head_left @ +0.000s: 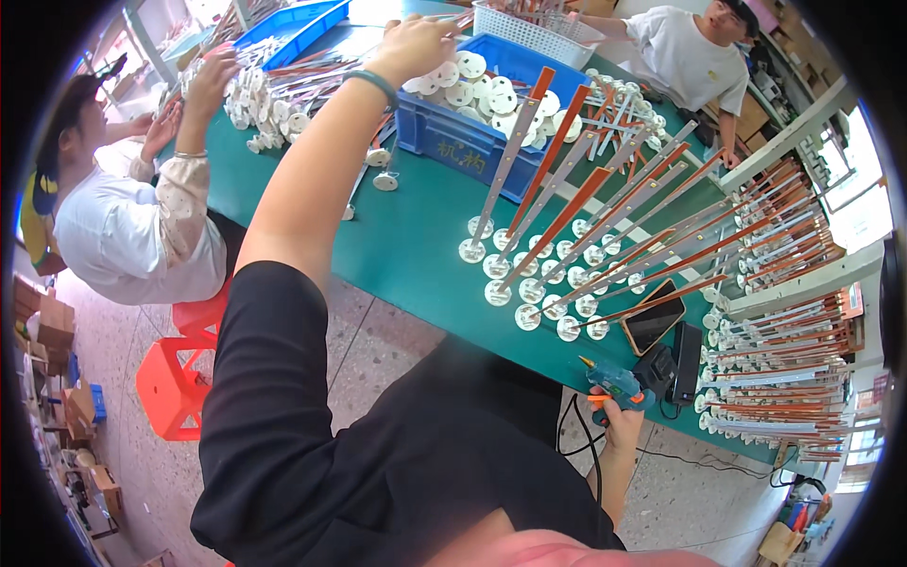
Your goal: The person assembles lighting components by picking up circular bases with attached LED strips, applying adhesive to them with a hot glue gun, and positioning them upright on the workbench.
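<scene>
My left arm is stretched across the table. My left hand (pixel 416 47) is above the far left corner of a blue crate (pixel 444 149) of white discs (pixel 487 93), its fingers bent near the ends of some strips; whatever they grip is too unclear to name. At the table's near edge, my right hand (pixel 624 427) is closed round the handle of a teal glue gun (pixel 616 383) with an orange trigger, its nozzle pointing up and left. Rows of long brown and grey strips (pixel 553 194) stand upright on white disc bases (pixel 527 317) between my hands.
A phone (pixel 654 319) and a black power adapter (pixel 687 364) lie right of the standing strips. Cables hang below the glue gun. More strips on bases (pixel 775 378) fill the right side. A white basket (pixel 529 36) stands behind the crate. Co-workers sit at left (pixel 142 217) and far right (pixel 685 57).
</scene>
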`<action>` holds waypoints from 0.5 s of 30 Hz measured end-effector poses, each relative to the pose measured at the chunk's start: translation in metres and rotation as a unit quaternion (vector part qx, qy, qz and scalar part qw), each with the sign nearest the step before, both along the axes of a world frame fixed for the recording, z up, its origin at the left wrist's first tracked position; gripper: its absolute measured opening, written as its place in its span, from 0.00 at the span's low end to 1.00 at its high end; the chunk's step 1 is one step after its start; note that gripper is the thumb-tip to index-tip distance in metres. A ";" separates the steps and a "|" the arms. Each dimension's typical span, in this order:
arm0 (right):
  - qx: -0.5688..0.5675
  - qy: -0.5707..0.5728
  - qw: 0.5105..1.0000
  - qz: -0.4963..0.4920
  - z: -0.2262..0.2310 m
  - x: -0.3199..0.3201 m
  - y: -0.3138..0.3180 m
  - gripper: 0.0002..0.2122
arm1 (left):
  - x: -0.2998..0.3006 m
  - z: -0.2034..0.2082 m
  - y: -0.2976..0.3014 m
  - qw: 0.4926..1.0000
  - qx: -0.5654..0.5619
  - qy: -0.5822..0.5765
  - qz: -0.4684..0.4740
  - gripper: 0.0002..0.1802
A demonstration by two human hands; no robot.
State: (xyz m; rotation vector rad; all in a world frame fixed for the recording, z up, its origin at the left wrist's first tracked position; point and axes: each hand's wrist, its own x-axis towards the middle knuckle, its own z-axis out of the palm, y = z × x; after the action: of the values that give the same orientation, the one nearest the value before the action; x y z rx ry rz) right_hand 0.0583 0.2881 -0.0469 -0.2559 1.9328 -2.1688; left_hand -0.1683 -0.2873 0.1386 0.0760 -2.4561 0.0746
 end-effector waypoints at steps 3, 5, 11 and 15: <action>-0.001 -0.002 1.000 -0.015 -0.002 0.004 0.001 0.20 | -0.002 0.022 0.018 0.986 -0.043 -0.148 0.058 0.16; -0.005 -0.016 1.000 -0.012 -0.003 0.001 -0.001 0.20 | 0.013 0.038 0.011 0.990 -0.046 -0.128 0.026 0.14; 0.002 -0.021 1.000 -0.013 -0.006 0.000 0.005 0.22 | 0.027 0.043 -0.002 0.964 0.170 -0.091 -0.183 0.14; -0.017 -0.011 1.000 0.008 -0.013 -0.002 0.009 0.23 | 0.035 0.013 0.034 0.956 0.230 -0.157 -0.096 0.21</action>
State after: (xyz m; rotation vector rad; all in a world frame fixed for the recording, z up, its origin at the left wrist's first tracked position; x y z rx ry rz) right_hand 0.0560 0.2973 -0.0595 -0.2519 1.8778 -2.1871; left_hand -0.1328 -0.2529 0.1513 0.0274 -2.7345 -0.6158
